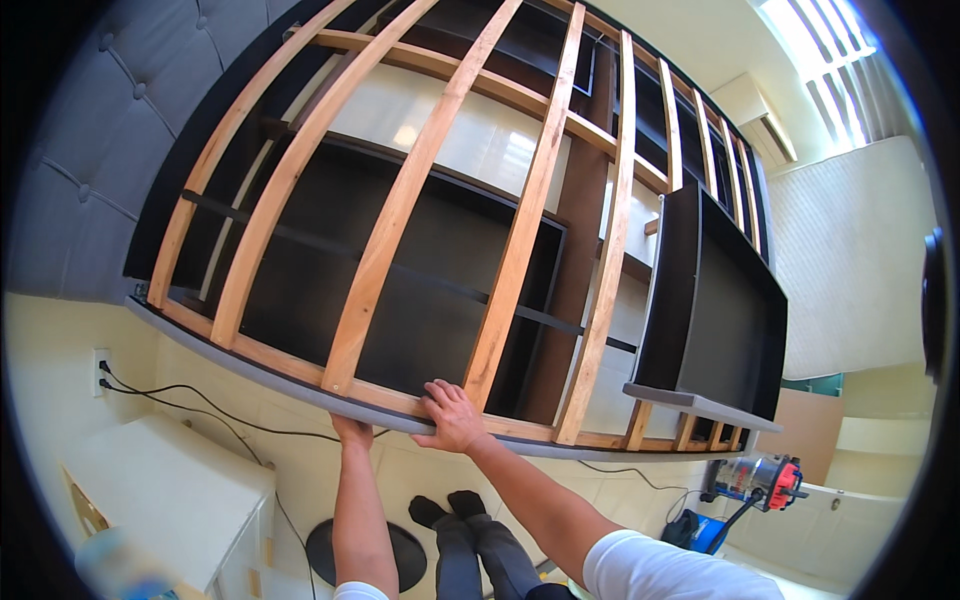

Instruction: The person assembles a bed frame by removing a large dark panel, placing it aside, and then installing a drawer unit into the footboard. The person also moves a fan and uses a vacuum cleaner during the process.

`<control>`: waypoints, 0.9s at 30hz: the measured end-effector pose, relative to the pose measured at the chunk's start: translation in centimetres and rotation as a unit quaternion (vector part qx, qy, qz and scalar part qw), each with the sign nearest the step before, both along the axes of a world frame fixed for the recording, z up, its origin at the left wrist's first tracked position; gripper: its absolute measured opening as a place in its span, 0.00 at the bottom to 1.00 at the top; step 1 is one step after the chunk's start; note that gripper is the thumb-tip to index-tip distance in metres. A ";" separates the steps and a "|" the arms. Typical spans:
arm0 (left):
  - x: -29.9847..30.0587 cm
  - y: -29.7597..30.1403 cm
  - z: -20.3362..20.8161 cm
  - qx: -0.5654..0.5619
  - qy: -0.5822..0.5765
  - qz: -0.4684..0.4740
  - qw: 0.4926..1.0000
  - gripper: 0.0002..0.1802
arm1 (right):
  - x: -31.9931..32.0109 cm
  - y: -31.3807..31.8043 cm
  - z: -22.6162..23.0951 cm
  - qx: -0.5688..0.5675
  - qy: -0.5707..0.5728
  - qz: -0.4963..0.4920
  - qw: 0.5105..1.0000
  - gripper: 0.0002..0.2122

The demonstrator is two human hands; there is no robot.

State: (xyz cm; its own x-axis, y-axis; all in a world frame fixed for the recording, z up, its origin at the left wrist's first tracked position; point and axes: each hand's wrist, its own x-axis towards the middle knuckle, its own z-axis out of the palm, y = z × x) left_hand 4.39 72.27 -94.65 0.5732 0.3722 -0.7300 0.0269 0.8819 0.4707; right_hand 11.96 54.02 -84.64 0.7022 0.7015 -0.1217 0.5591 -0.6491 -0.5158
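Observation:
A wooden-slatted bed frame (560,432) with a grey padded side rail stretches across the view. My right hand (452,418) grips the near rail from above, its fingers curled over the wooden edge beside a slat (520,250). Just to the left, my left hand (352,430) reaches in under the same rail; its fingers are hidden behind it. Through the slats a black drawer box (420,310) shows inside the base. A loose black drawer (735,320) with a grey padded front lies on top of the slats at the right.
A grey tufted headboard (120,110) rises at the left. Below it, black cords (190,390) run from a wall outlet (101,372). A white cabinet (170,490), a round black disc (390,560) and a red-and-blue vacuum (760,480) stand nearby. A mattress (850,250) leans at the right.

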 end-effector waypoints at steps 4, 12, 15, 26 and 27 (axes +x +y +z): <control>-0.7 0.1 1.6 -0.030 0.037 -0.039 0.998 0.34 | 0.2 -0.5 0.1 -0.007 0.002 0.005 1.000 0.27; 0.3 -0.4 10.2 0.000 0.173 -0.125 0.977 0.34 | 0.3 -0.7 0.3 -0.015 0.020 0.028 0.999 0.27; 2.6 0.7 10.7 0.003 0.201 -0.168 0.965 0.33 | 1.2 -0.7 0.7 -0.011 0.014 0.039 0.999 0.28; 2.7 2.4 5.9 -0.017 0.312 -0.092 0.946 0.31 | -1.0 -13.2 4.4 -0.246 0.244 -0.103 0.932 0.36; 2.5 2.8 5.6 -0.034 0.306 -0.112 0.945 0.29 | -1.1 -13.5 3.7 -0.283 0.253 -0.099 0.920 0.36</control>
State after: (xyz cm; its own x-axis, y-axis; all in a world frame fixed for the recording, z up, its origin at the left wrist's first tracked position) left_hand 6.90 75.05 -89.05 0.0959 0.2317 -0.9681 0.4658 0.8490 0.2494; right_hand 10.86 40.49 -80.90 0.5628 0.2886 -0.7745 0.1820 -0.9573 -0.2245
